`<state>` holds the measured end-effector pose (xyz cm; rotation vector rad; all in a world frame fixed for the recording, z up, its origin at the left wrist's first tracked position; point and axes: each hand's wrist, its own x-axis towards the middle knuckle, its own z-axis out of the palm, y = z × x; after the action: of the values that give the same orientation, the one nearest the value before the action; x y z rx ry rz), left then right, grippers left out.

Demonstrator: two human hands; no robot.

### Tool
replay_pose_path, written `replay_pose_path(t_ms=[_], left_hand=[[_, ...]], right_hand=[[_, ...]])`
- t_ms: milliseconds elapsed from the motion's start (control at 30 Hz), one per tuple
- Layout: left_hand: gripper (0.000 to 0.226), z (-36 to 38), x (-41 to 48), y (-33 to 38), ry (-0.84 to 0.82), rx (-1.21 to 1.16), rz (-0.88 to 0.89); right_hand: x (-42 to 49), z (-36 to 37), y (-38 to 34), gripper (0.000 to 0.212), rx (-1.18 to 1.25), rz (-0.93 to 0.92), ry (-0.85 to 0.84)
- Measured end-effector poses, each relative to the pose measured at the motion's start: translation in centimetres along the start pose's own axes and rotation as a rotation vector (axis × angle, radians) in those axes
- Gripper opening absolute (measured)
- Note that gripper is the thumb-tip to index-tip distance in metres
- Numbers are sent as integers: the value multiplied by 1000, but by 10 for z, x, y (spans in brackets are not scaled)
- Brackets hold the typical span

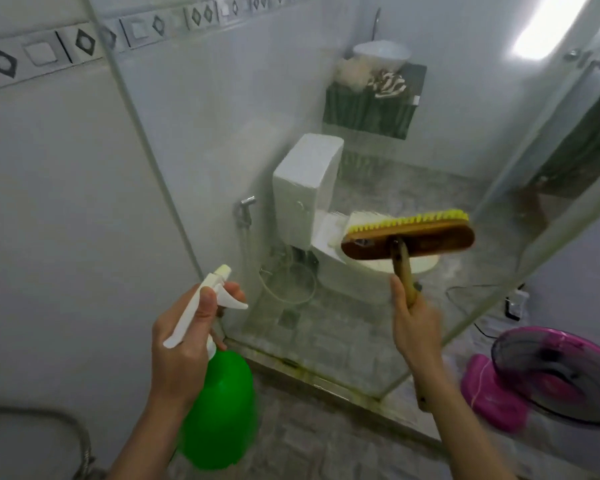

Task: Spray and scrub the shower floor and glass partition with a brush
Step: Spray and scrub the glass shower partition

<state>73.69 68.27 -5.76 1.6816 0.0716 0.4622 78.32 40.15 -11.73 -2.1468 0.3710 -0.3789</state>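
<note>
Left hand [181, 341] gripping opaque green spray bottle [222, 403] by its white trigger head, contents hidden, right hand [416, 327] clasping handle of wooden brush [430, 239], yellow bristles facing glass partition [222, 150]

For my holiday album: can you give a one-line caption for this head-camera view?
Left hand grips a spray bottle; right hand holds a brush up at the glass partition.

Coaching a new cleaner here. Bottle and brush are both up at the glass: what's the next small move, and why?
Probably squeeze the trigger: the left hand holds the green spray bottle, nozzle toward the hazy glass partition, and the right hand holds the brush raised, bristles facing the glass.
</note>
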Motion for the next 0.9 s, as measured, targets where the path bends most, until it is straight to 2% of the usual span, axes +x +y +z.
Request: replay_pose_path(t_ms=[100,167,233,300,400,533,633,733,800,833,900], left_hand=[[31,24,1,-3,-44,-12,28],[32,36,3,-6,-67,-18,42],[33,47,7,-12,-81,-50,39],[37,55,13,-24,-97,-78,54],[39,63,22,-46,-120,-78,55],[49,69,36,-87,-103,-83,62],[54,72,48,-119,-70,-86,53],[58,72,55,-150,-14,-101,63],[55,70,57,-172,-5,-120,85],[51,71,59,-179,-13,-119,82],[48,71,59,-201,-40,-131,113]], right_hand=[[36,6,-58,49,117,-149,6],[40,11,-54,51,211,-208,31],[27,26,-2,58,259,-152,33],[1,48,59,73,289,17,48],[-19,73,94,77,325,121,73],[22,68,19,48,411,-134,117],[44,69,-15,48,448,-323,142],[31,102,28,51,413,-295,166],[19,129,55,61,425,-246,151],[19,132,53,66,421,-232,139],[23,139,33,59,492,-297,102]])
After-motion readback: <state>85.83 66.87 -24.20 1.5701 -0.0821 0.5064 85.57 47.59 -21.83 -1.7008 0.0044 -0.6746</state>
